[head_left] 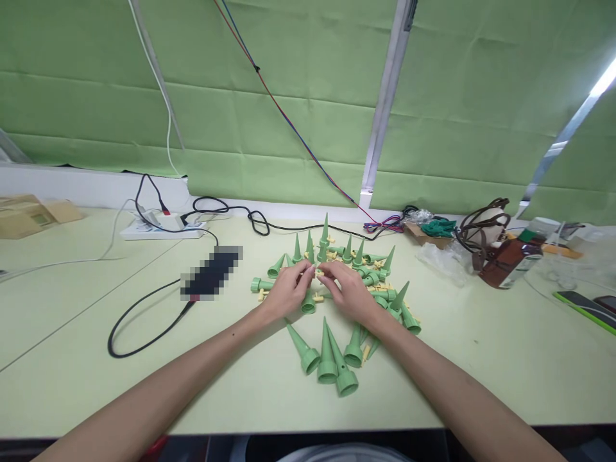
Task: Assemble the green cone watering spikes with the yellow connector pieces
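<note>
Over the middle of a pile of green plastic spikes, my left hand (289, 290) and my right hand (350, 292) meet at the fingertips. Both are closed in a pinch about a small yellow plastic piece (318, 273), mostly covered by the fingers. Just below my left fingers lies a green spike (308, 307) with its wide collar toward me and a yellow T-shaped piece (318, 298) beside it. Several cone-shaped spikes stand on their collars behind my hands, such as one tall spike (325, 230). Nearer me, several more spikes (327, 359) lie between my forearms.
A black device (212, 274), blurred out, lies to the left with a looped cable. Behind it sits a white power strip (163, 229). At the right are a brown bottle (513, 260), a clear plastic bag (445, 262) and a green-edged phone (584, 309). Cardboard (33, 215) lies far left.
</note>
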A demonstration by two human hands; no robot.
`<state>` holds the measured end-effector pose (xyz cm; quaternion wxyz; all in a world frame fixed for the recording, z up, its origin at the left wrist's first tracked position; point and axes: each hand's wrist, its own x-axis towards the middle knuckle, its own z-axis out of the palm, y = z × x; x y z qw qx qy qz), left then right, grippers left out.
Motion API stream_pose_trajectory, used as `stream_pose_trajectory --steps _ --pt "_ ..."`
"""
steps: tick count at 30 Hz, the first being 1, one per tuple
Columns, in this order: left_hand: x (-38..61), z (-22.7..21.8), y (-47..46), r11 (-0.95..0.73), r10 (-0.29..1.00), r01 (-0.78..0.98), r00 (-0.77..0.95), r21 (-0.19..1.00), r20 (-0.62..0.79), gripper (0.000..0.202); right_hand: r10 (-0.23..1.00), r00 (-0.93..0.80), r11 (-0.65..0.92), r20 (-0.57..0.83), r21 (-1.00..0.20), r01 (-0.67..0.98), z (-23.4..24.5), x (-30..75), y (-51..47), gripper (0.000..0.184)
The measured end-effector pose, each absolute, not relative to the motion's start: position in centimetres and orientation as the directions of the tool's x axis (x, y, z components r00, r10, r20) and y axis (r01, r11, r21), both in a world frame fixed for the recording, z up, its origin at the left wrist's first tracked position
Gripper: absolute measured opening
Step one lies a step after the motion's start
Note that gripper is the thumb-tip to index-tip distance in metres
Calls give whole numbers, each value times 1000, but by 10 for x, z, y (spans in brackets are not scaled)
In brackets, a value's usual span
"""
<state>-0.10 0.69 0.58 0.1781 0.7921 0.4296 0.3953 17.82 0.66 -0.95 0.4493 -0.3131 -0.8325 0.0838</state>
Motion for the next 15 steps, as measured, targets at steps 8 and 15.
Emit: stream_pose_trajectory --steps 8,15 --pt "0 6 7 -550 835 501 314 668 452 35 576 -390 805 719 -416 423 -9 180 7 13" --pt "0 6 7 -547 837 494 312 676 449 35 572 -384 807 725 -413 422 -9 179 8 13"
